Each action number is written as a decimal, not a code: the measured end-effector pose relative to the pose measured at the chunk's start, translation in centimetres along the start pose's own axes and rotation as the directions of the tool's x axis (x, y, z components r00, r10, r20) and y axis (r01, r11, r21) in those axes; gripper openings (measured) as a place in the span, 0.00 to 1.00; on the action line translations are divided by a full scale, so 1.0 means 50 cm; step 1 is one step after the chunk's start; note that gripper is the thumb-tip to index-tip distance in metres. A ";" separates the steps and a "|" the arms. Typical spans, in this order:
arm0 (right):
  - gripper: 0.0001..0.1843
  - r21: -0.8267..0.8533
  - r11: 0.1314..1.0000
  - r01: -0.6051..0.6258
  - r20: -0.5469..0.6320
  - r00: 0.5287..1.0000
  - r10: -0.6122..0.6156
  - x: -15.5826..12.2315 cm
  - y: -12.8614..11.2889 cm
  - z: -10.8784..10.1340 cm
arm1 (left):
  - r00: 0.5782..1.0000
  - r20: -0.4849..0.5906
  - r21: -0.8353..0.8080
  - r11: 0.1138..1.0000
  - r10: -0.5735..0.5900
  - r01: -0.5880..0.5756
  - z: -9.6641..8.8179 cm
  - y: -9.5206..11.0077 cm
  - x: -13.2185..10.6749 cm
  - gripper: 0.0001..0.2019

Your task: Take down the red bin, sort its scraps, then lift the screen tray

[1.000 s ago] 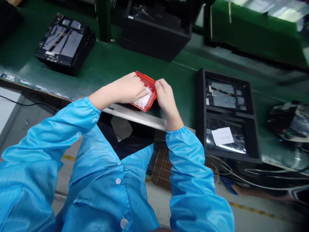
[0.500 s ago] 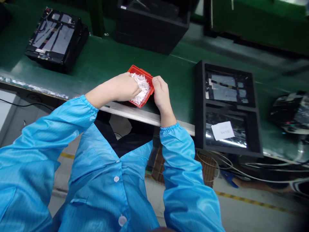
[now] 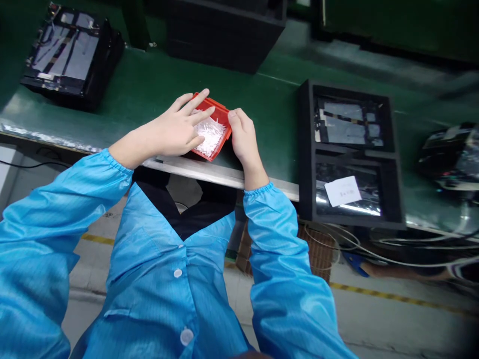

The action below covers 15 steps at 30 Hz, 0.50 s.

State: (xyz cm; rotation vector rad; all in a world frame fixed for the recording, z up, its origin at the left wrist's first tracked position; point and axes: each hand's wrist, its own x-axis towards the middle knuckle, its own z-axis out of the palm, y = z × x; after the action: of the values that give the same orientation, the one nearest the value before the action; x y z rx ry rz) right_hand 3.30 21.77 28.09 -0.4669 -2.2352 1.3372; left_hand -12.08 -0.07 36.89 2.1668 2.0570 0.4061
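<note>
Holds both arms (image 3: 292,259) out in front, angled inward from either side; spreads the left hand (image 3: 170,130) wide, palm down; bends the right hand (image 3: 244,135) into a grip.

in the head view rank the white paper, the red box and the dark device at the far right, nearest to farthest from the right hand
1. Red box: just left, held at its edge by the right hand.
2. White paper: to the right, inside the black frame.
3. Dark device: farther right, near the picture's edge.
</note>
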 end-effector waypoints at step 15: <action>0.35 0.008 1.000 -0.004 -0.001 1.000 0.004 -0.002 -0.002 -0.002 | 0.995 0.010 0.140 0.985 -0.104 0.102 -0.023 -0.006 0.034 0.27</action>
State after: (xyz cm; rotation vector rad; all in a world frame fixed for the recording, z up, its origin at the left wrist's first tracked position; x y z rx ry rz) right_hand 3.43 21.74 28.19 -0.4692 -2.2279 1.3475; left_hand -12.64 1.55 38.08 2.1168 2.2380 0.2376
